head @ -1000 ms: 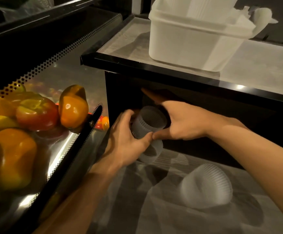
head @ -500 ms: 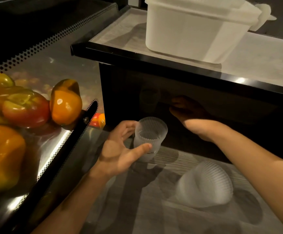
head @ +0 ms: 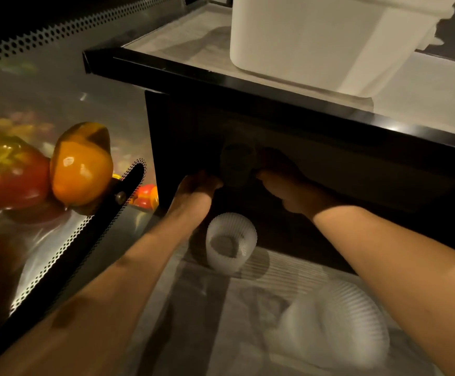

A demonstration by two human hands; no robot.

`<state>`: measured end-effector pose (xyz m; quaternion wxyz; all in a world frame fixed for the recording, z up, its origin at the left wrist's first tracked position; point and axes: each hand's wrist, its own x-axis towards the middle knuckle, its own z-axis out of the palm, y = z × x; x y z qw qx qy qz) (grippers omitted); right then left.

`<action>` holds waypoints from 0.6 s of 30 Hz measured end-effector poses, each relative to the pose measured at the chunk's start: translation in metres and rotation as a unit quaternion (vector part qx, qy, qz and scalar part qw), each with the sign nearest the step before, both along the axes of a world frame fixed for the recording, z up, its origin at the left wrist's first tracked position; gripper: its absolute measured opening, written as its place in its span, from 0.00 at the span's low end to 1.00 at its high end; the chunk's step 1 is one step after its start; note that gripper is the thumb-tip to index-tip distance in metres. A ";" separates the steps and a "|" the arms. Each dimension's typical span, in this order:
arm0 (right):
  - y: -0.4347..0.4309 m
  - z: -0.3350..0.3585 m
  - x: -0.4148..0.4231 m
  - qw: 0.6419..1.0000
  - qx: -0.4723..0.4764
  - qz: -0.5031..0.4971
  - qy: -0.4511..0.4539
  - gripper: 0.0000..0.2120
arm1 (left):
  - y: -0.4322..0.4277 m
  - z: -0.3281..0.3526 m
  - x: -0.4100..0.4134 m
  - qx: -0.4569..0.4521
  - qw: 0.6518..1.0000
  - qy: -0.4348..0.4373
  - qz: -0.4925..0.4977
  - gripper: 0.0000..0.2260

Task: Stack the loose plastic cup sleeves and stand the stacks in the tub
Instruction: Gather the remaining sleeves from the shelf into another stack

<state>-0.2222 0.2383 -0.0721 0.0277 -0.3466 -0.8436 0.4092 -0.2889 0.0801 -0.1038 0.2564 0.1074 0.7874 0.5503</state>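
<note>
A ribbed translucent cup sleeve stack (head: 230,242) stands upright on the lower shelf, free of both hands. Behind it, in the dark recess under the upper shelf, a dim cup sleeve (head: 237,164) sits between my hands. My right hand (head: 283,180) grips its right side with thumb and fingers. My left hand (head: 196,185) reaches in with its fingertips at the sleeve's left side; the contact is too dark to judge. Another sleeve (head: 351,324) lies on its side at the lower right. The white tub (head: 329,42) stands on the upper shelf, its inside hidden.
The black edge of the upper shelf (head: 248,85) overhangs the recess just above my hands. To the left, a perforated metal tray (head: 58,256) holds orange and red peppers (head: 82,164). A black bar (head: 85,245) borders that tray beside my left forearm.
My left hand has let go of the sleeve stack, which now stands on the lower shelf, and moved forward into the recess. My right hand stayed in the dark, now at another sleeve.
</note>
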 end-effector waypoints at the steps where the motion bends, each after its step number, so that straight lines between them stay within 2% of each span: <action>1: 0.001 -0.002 -0.006 1.000 -0.010 -0.006 0.000 0.21 | 0.009 0.001 -0.003 0.011 1.000 -0.013 0.010 0.20; 4: 0.001 -0.005 -0.015 0.997 -0.074 -0.026 0.011 0.19 | 0.024 0.009 -0.006 0.015 0.999 -0.002 -0.034 0.20; 6: -0.001 -0.007 -0.012 0.992 -0.120 -0.031 0.023 0.16 | 0.028 0.014 -0.010 0.026 0.997 0.020 -0.064 0.13; 8: -0.003 -0.010 -0.009 0.990 -0.136 -0.024 0.031 0.17 | 0.028 0.017 -0.013 0.037 0.996 0.044 -0.067 0.09; 10: -0.002 -0.012 -0.005 0.987 -0.152 -0.017 0.040 0.19 | 0.026 0.013 -0.014 0.043 0.996 0.054 -0.051 0.10; 14: -0.002 -0.012 0.006 0.992 -0.122 0.010 0.040 0.09 | 0.019 0.000 -0.015 0.068 0.994 0.083 0.002 0.08; 18: -0.003 -0.010 0.016 0.991 -0.109 0.028 0.075 0.12 | 0.015 -0.004 -0.018 0.111 0.988 0.098 0.050 0.09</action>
